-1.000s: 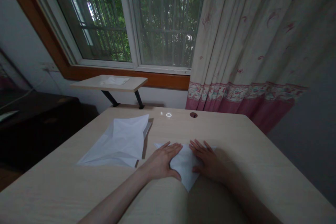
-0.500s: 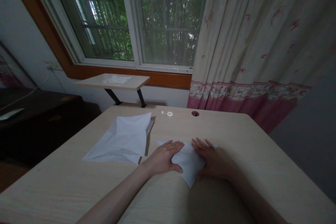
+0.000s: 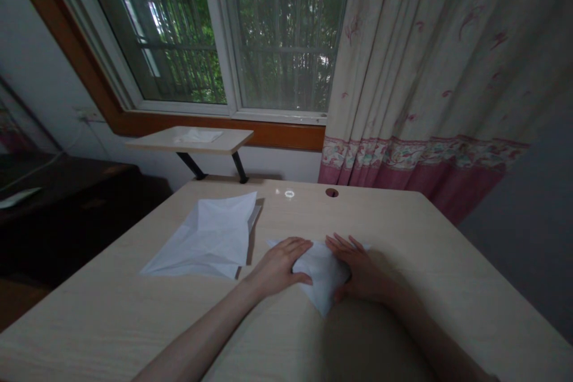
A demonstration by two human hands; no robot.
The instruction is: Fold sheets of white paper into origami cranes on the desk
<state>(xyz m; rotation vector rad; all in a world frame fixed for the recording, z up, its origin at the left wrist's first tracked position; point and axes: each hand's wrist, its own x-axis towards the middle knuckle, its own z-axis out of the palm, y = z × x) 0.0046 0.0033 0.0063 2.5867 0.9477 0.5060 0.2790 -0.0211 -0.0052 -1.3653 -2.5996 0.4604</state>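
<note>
A white sheet folded to a triangle (image 3: 319, 274), paper or thin cloth, lies on the desk with one point toward me. My left hand (image 3: 282, 265) rests on its left part, fingers stretched side by side and the thumb apart. On the right part lies my right hand (image 3: 358, 268), palm down with its fingers spread. Between the hands the middle of the triangle bulges up a little. Its far corners stick out past my fingers. A larger folded white sheet (image 3: 210, 233) with raised, creased edges lies left of my left hand, apart from it.
The pale wooden desk (image 3: 425, 262) has a round cable hole (image 3: 332, 193) and a small white ring (image 3: 290, 194) near its back edge. A raised shelf (image 3: 156, 140) at the back left bears a crumpled white piece (image 3: 199, 135). Behind are a window and a curtain (image 3: 403, 71).
My hands stay on the triangle. My left fingers look a bit more curved, and the sheet between my hands bulges slightly more. The camera has shifted very little.
</note>
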